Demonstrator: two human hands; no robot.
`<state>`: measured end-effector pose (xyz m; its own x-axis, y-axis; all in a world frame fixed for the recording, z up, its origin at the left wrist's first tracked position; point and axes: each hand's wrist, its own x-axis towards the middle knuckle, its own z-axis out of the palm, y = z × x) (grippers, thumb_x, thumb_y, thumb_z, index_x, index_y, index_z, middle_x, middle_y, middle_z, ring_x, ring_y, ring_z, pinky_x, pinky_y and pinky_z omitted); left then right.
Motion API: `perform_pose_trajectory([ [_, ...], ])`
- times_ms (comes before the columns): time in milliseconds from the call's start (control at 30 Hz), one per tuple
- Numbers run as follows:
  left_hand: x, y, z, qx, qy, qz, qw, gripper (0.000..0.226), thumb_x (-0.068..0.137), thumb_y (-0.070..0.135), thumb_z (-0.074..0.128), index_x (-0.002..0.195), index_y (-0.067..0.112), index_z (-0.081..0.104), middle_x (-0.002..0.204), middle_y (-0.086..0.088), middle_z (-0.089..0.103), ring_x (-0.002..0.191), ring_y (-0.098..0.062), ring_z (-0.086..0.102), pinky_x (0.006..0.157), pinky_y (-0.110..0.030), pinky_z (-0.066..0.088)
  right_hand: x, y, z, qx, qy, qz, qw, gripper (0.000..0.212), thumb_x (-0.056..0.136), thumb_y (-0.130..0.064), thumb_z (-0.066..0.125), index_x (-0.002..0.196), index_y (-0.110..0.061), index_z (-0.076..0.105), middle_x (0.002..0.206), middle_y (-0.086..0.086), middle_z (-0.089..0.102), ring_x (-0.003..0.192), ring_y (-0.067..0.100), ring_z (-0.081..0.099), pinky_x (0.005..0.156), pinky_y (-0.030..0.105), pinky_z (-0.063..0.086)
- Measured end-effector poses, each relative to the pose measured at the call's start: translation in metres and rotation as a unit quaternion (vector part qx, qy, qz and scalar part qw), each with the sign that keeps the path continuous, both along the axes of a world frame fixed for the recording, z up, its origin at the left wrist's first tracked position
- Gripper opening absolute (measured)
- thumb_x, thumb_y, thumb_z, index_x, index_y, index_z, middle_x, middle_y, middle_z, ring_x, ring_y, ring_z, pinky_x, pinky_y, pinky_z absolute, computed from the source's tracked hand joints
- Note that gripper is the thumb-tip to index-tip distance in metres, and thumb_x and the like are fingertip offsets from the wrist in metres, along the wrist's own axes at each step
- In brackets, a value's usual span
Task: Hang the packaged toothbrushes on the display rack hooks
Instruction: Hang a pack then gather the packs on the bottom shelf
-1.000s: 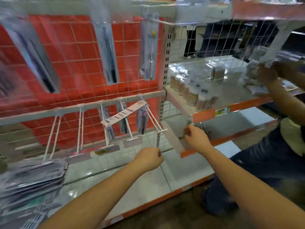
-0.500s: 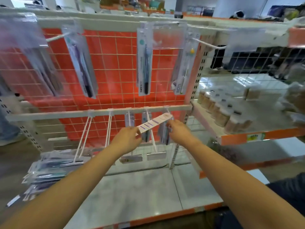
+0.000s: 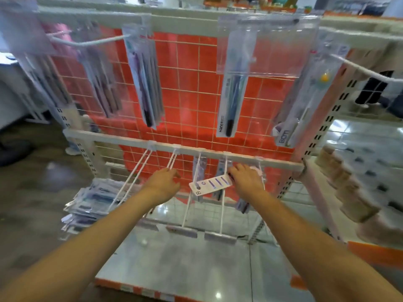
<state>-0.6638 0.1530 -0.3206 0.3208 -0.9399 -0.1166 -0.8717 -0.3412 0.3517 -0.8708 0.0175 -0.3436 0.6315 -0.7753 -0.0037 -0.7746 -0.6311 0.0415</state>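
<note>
White wire hooks are jutting out from the lower crossbar (image 3: 281, 163), and everything here is arranging itself around that bar. The right hand (image 3: 246, 182) is pinching one end of a packaged toothbrush (image 3: 210, 184) just below the bar, holding it nearly flat with its card face up, probably so the hang-hole end can be lined up with a hook (image 3: 222, 199) running out beneath it. The left hand (image 3: 163, 185) is hovering just left of the pack, fingers loosely curled and gripping nothing that I can make out; it looks to be waiting to steady the pack or the wire.

A few packs are already hanging close under the bar behind the right hand (blurred, so I cannot count them). The two hooks to the left of the hands are bare. Below and to the left of the bar, a stack of packs (image 3: 87, 201) is lying on the shelf (image 3: 196, 269), within easy reach for the next pick. Above the bar, against the orange grid panel (image 3: 185, 83), more packs are dangling from upper hooks. I judge the threading step is not yet done.
</note>
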Motion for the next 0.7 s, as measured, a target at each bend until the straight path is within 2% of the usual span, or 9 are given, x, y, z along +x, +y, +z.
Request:
perform_pose_trajectory([
  [67, 0.004, 0.003, 0.001, -0.001, -0.001, 0.016, 1.000, 0.035, 0.092, 0.029, 0.049, 0.125, 0.020, 0.056, 0.127, -0.004, 0.056, 0.115, -0.023, 0.051, 0.099, -0.037, 0.043, 0.002, -0.006, -0.002, 0.002, -0.005, 0.008, 1.000, 0.030, 0.091, -0.018, 0.057, 0.120, -0.016, 0.050, 0.124, 0.006, 0.050, 0.118, 0.024, 0.046, 0.091, 0.038, 0.041],
  [200, 0.012, 0.011, 0.003, -0.004, -0.002, 0.036, 0.999, 0.033, 0.094, 0.030, 0.049, 0.124, 0.020, 0.056, 0.125, -0.004, 0.056, 0.113, -0.022, 0.052, 0.095, -0.033, 0.042, 0.004, -0.015, 0.006, -0.002, -0.020, 0.022, 1.000, 0.028, 0.090, -0.020, 0.056, 0.117, -0.016, 0.050, 0.123, 0.005, 0.052, 0.114, 0.024, 0.050, 0.085, 0.036, 0.044],
  [467, 0.035, 0.039, 0.019, -0.033, 0.010, 0.053, 0.998, 0.027, 0.093, 0.026, 0.052, 0.115, 0.015, 0.062, 0.114, -0.002, 0.065, 0.099, -0.019, 0.060, 0.089, -0.036, 0.049, 0.034, 0.009, 0.045, 0.074, -0.072, 0.035, 0.994, 0.038, 0.085, -0.015, 0.059, 0.122, -0.014, 0.047, 0.118, 0.009, 0.048, 0.104, 0.030, 0.054, 0.073, 0.035, 0.044],
  [567, 0.057, 0.060, 0.024, -0.041, -0.005, 0.057, 0.998, 0.026, 0.093, 0.026, 0.050, 0.114, 0.015, 0.062, 0.113, -0.004, 0.063, 0.095, -0.018, 0.057, 0.080, -0.031, 0.046, 0.057, 0.030, 0.052, 0.091, -0.072, 0.053, 0.992, 0.044, 0.085, -0.020, 0.061, 0.126, -0.015, 0.046, 0.121, 0.010, 0.047, 0.106, 0.031, 0.052, 0.074, 0.034, 0.039],
  [700, 0.094, 0.104, 0.033, -0.039, -0.009, 0.067, 0.997, 0.027, 0.092, 0.025, 0.050, 0.114, 0.015, 0.063, 0.115, -0.004, 0.064, 0.104, -0.022, 0.058, 0.086, -0.032, 0.045, 0.096, 0.066, 0.060, 0.111, -0.070, 0.091, 0.987, 0.036, 0.087, -0.024, 0.059, 0.120, -0.013, 0.051, 0.119, 0.010, 0.051, 0.104, 0.028, 0.053, 0.078, 0.034, 0.044],
])
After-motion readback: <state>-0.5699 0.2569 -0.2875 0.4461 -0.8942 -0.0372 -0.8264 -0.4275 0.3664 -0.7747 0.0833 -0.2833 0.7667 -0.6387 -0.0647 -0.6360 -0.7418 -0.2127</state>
